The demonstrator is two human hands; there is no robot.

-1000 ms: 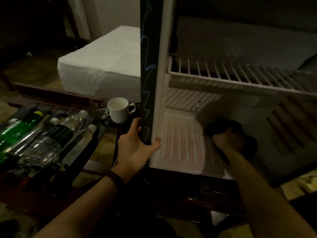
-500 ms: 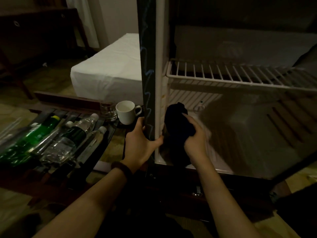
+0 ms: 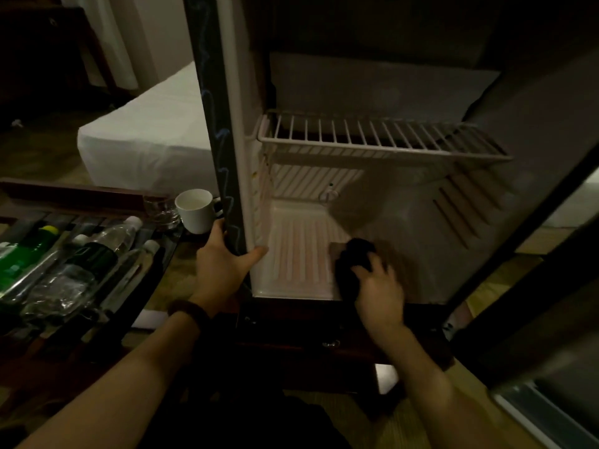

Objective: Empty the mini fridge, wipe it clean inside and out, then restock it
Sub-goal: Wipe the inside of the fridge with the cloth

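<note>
- Fridge (image 3: 372, 92): open and empty. Wire shelf (image 3: 372, 137) in place, nothing on it; ribbed floor (image 3: 298, 251) bare.
- Left hand (image 3: 223, 264): clamped on the front edge of the fridge's left wall, thumb inside, fingers round the dark outer face — judged to be steadying the cabinet.
- Right hand (image 3: 379, 290): curled over a dark cloth (image 3: 355, 260), pressing it onto the floor near the front lip, right of centre. The hand is blurred, so exact finger positions cannot be told.
- Removed stock: bottles (image 3: 81, 260) lie on their sides on the bench (image 3: 155, 273) left of the fridge; a mug (image 3: 196, 210) and a glass (image 3: 160, 209) stand at its far end, just beside the fridge wall.
- Progress, as judged: emptying complete; interior wipe under way at the floor.
- Whether the walls, shelf and upper compartment are already wiped cannot be told.
- Remaining: any unwiped interior surfaces, the whole exterior including the door — barely in view at right — then restocking from the bench.
</note>
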